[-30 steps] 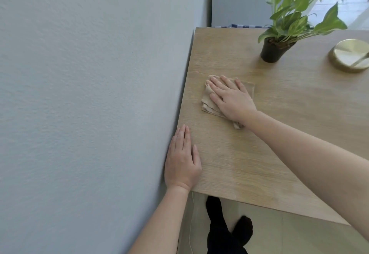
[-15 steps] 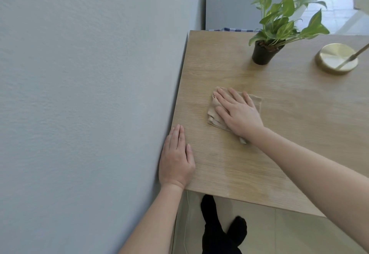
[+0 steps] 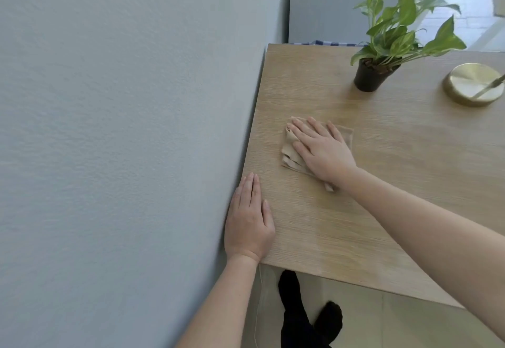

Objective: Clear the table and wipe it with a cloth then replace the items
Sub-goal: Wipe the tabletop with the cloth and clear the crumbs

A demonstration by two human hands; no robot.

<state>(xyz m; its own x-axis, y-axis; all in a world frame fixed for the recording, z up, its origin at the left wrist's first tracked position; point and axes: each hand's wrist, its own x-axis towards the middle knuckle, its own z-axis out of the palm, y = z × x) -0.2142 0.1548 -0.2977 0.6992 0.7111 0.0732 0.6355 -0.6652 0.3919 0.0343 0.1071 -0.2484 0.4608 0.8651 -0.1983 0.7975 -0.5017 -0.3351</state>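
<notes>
A folded beige cloth (image 3: 290,153) lies on the light wooden table (image 3: 396,183), near its left side. My right hand (image 3: 322,150) presses flat on the cloth, fingers spread, covering most of it. My left hand (image 3: 250,222) rests flat on the table's near left corner against the wall, holding nothing. A green plant in a black pot (image 3: 369,77) stands at the back of the table. The round brass lamp base (image 3: 474,83) sits at the far right, with its stem running out of view.
A grey-blue wall (image 3: 123,129) runs along the table's left edge. Behind the table stands a grey cabinet (image 3: 328,14), with a strip of blue checked fabric (image 3: 328,43) at the table's back edge. Below the near edge are my dark-clothed legs (image 3: 300,317) and a thin white cord (image 3: 258,306).
My right hand has slid the cloth to the right, away from the wall, and slightly toward me. My left hand has stayed planted at the corner. The view has shifted a little.
</notes>
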